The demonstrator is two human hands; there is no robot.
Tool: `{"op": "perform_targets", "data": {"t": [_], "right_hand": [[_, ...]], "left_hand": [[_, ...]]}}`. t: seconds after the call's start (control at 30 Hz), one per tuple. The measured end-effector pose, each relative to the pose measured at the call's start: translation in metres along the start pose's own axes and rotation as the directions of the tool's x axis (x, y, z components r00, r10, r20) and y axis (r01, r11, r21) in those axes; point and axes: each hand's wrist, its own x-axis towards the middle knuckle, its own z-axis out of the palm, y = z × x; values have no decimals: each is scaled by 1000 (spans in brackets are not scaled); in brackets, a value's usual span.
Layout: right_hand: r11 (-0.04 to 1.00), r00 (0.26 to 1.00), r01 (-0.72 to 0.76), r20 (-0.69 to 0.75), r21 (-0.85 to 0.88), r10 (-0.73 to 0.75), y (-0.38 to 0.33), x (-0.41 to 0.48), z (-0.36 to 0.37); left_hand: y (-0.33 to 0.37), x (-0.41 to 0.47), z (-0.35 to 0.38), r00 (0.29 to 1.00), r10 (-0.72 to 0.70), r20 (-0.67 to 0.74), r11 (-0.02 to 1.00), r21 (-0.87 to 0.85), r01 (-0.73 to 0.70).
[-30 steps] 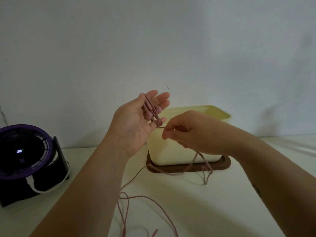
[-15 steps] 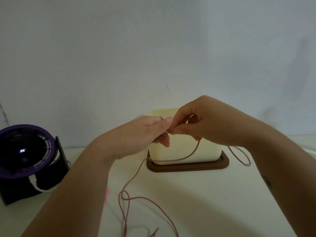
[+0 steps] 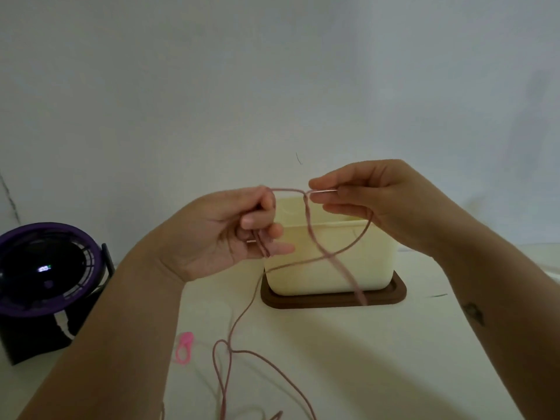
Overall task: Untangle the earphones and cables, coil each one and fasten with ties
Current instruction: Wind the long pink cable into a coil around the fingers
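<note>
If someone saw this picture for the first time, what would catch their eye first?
Two hands raised mid-frame: the left hand and right hand each pinch a pink cable, a short stretch running between them and loose loops trailing onto the table. Behind them stands a cream box on a brown tray; a purple fan sits far left.

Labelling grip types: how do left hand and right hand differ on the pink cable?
Grip: left hand curls its fingers round bunched strands of the pink cable; right hand pinches one stretch at its fingertips. Pose: left hand's palm faces the camera; right hand's does not. Height: left hand sits lower in view than right hand. Shared: both hold the same cable above the table, a short span running between them.
</note>
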Motion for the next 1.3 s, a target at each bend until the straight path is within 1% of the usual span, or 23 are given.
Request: {"op": "perform_targets", "data": {"t": [0.03, 0.07, 0.13, 0.17, 0.23, 0.27, 0.3, 0.37, 0.43, 0.47, 0.57, 0.67, 0.73, 0.8, 0.87, 0.9, 0.93, 1.0, 1.07, 1.13, 1.2, 1.23, 1.3], "right_hand": [[1000, 999, -9, -31, 4, 9, 4, 2, 0], [999, 997, -21, -69, -25, 19, 10, 4, -1], [990, 989, -51, -147, -134, 31, 22, 6, -3], [979, 984, -71, -177, -189, 37, 29, 7, -4], [956, 975, -113, -216, -269, 55, 40, 7, -9], [944, 973, -126, -223, -306, 58, 42, 8, -12], [929, 973, -131, -224, -346, 54, 43, 8, -14], [898, 974, -118, -224, -424, 22, 43, 9, -13], [878, 977, -94, -212, -469, -9, 41, 10, -9], [862, 981, -83, -195, -499, -19, 40, 11, -6], [767, 992, -85, -127, -636, 4, 33, 8, -5], [655, 990, -117, -36, -746, 137, 23, 4, -9], [564, 959, -150, 18, -812, 282, 20, 0, -13], [489, 906, -178, 52, -854, 420, 21, -3, -17], [429, 868, -194, 50, -882, 495, 25, -5, -20], [406, 854, -200, 45, -892, 518, 27, -5, -20], [391, 841, -203, 44, -898, 539, 30, -5, -20], [372, 820, -210, 44, -904, 570, 36, -6, -19], [372, 833, -198, 44, -907, 551, 41, -5, -18], [416, 868, -179, 56, -892, 494, 39, -2, -15], [506, 923, -145, 68, -850, 378, 31, 0, -12], [538, 954, -105, 69, -836, 293, 25, 1, -10], [588, 993, -23, 50, -808, 108, 10, 0, -6]], "left_hand": [[1, 0, -3, 997, 8, 71, 992, -130, 1], [1, 1, -5, 996, 27, 85, 970, -244, -5], [3, 1, -11, 992, 115, -49, 947, -296, -125], [4, 2, -11, 988, 135, -73, 923, -353, -152], [6, 4, -7, 974, 196, -114, 831, -509, -227], [10, 4, -5, 947, 250, -201, 777, -542, -320], [13, 4, -3, 901, 295, -318, 731, -532, -427], [17, 6, -2, 782, 344, -520, 657, -461, -596], [18, 8, -4, 676, 348, -650, 587, -411, -698], [17, 8, -6, 633, 336, -697, 569, -385, -727], [12, 8, -14, 545, 284, -789, 599, -297, -743], [7, 8, -22, 471, 252, -846, 654, -210, -727], [6, 6, -28, 417, 255, -873, 674, -149, -723], [6, 2, -34, 360, 276, -891, 694, -74, -716], [8, -1, -38, 318, 302, -899, 704, -15, -710], [10, -2, -37, 312, 317, -896, 702, 0, -712], [13, -3, -35, 323, 334, -886, 698, 3, -716], [19, -4, -24, 386, 379, -841, 698, -14, -716], [25, -2, -9, 486, 411, -771, 746, -23, -666], [27, 0, 6, 624, 378, -683, 856, 1, -517], [23, 3, 19, 762, 295, -577, 947, 70, -314], [20, 4, 24, 810, 256, -527, 966, 105, -237], [15, 6, 32, 863, 207, -461, 977, 148, -156]]}}
